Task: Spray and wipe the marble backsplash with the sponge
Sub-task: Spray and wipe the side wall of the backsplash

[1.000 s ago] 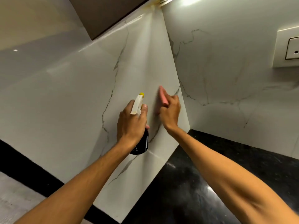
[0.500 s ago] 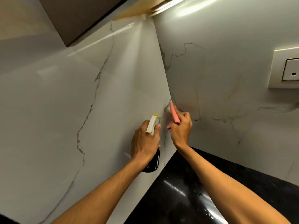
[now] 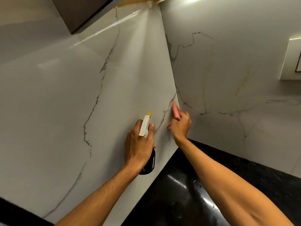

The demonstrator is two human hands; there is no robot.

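Left hand (image 3: 138, 144) gripping one spray bottle (image 3: 147, 165), right hand (image 3: 180, 126) pressing one pink sponge (image 3: 175, 110) to marble backsplash (image 3: 73, 103)

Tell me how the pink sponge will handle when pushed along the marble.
Probably light: the right hand holds the sponge by fingers alone. Likely bendy, being thin. It should glide easily on the glossy backsplash.
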